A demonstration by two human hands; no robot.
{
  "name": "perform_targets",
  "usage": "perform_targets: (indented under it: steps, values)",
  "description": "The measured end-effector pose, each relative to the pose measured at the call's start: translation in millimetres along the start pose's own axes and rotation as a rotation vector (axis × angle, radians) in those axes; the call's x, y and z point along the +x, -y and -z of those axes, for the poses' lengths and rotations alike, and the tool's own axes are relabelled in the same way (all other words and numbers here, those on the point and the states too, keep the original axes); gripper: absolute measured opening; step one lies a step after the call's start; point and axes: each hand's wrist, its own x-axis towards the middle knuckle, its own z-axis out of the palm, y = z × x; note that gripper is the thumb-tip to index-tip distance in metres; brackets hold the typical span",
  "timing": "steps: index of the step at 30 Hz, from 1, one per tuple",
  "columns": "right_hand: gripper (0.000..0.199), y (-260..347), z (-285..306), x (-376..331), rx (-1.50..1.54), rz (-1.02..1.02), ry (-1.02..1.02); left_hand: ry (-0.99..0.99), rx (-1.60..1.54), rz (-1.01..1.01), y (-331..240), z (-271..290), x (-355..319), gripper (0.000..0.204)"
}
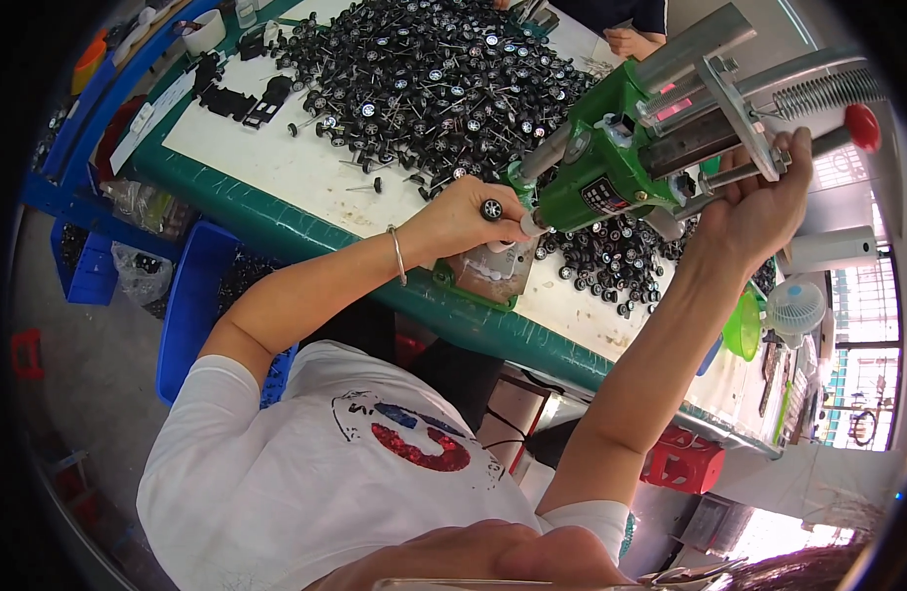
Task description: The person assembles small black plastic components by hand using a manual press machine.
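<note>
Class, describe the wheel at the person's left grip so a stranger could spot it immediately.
Find the big green press on the white-topped table. Left of its lower end, the left grip holds a small black wheel with a silvery spoked face. Unlike the similar wheels heaped beyond, this one is in the grip.

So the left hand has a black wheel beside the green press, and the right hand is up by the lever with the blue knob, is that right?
Not quite: in the head view, the knob on the lever is red, not blue. The left hand does have a black wheel beside the green press, and the right hand is up by the lever.
</note>
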Motion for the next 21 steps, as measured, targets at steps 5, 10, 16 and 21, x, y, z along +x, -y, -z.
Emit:
perform_targets:
  steps: [5,10,16,21]
  values:
    - [0.03,7,-5,-23,-0.035,0.189,-0.011,-0.002,0.043,-0.01,4,3,0,0.016]
    - [0.034,8,-1,-22,-0.019,0.211,0.075,0.006,0.103,-0.012,1,2,2,0.016]
    - [0.034,3,1,-21,0.025,0.234,0.087,-0.009,0.073,0.001,0,1,2,0.014]
    - [0.03,-5,22,-42,0.163,0.523,0.2,-0.009,0.076,-0.006,2,-2,0,0.014]
